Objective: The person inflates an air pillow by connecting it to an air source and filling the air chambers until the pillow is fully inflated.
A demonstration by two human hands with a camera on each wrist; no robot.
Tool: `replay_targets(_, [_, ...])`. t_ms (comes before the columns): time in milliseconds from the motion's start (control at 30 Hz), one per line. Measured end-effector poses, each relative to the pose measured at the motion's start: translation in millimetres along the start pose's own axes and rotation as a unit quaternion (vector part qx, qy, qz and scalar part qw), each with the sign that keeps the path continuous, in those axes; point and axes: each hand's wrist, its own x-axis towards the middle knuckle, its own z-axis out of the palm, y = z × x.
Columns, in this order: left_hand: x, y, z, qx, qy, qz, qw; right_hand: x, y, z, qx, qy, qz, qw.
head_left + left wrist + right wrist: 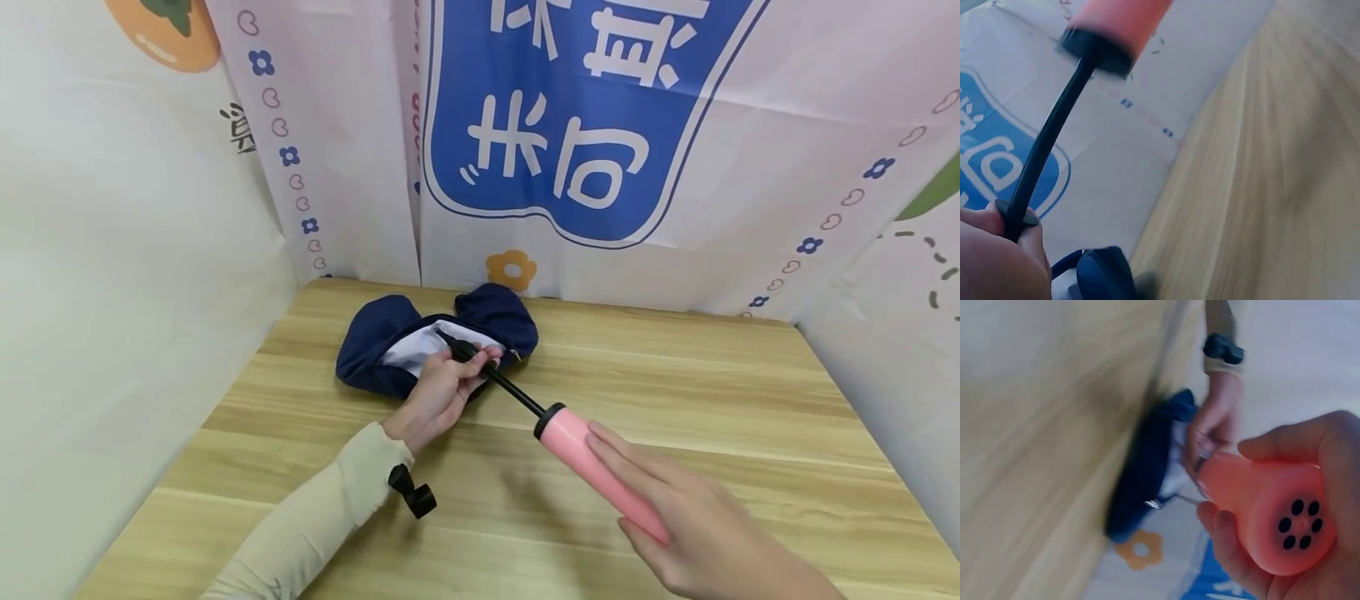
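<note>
I watched the left hand [441, 390] pinch the black nozzle [462, 350], the navy pouch [405, 348] at its twelve o'clock; at four o'clock, the right hand [697, 517] curled its fingers round the pink pump [591, 462].

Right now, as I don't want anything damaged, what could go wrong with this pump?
The nozzle could slip from the white lining, as only the left hand steadies that end.
The rod is exposed beyond the pink barrel, so a crooked push from the right hand might bend it.
The zip pull sits near the left hand and may snag.
</note>
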Motion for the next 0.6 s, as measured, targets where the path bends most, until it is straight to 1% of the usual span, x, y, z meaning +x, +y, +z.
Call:
replay_targets(67, [0.1, -0.3, 0.9, -0.008, 0.006, 0.001, 1.0000, -3, -3, -6.3, 0.000, -0.001, 0.018, 1.000])
replay_targets(100, [-0.7, -1.5, 2.3, -0.008, 0.005, -0.001, 1.0000, -1, -4, -6.3, -0.006, 0.007, 0.018, 1.000])
replay_targets(133, [-2.4, -3.0, 4.4, -0.006, 0.006, -0.005, 0.9999, 2, -5, -4.1, -0.010, 0.023, 0.011, 1.000])
replay_targets(200, [-6.1, -7.7, 9.2, -0.005, 0.011, -0.010, 0.9999, 14, -5, 5.7, -0.016, 0.071, -0.023, 0.997])
replay_targets(267, [-11.2, -12.3, 14.2, 0.000, 0.019, -0.013, 0.9997, 28, -4, 19.4, -0.022, 0.121, -0.054, 0.991])
replay_targets(300, [-13.3, -14.2, 16.7, 0.002, 0.025, -0.012, 0.9996, 35, -5, 26.2, -0.020, 0.137, -0.060, 0.989])
replay_targets(367, [-15.6, -17.1, 19.3, 0.002, 0.033, -0.001, 0.9994, 47, -7, 38.6, -0.017, 0.154, -0.063, 0.986])
replay_targets(433, [-17.0, -18.9, 20.4, 0.015, 0.036, 0.004, 0.9992, 54, -10, 49.1, -0.022, 0.153, -0.059, 0.986])
replay_targets(467, [-16.8, -19.7, 20.5, 0.022, 0.032, 0.005, 0.9992, 56, -11, 52.9, -0.023, 0.148, -0.057, 0.987])
replay_targets(500, [-16.4, -20.1, 20.3, 0.029, 0.028, 0.005, 0.9992, 56, -10, 55.2, -0.021, 0.140, -0.056, 0.988])
replay_targets(600, [-16.9, -17.3, 12.3, 0.048, 0.020, 0.004, 0.9986, 51, -6, 59.4, -0.002, 0.106, -0.055, 0.993])
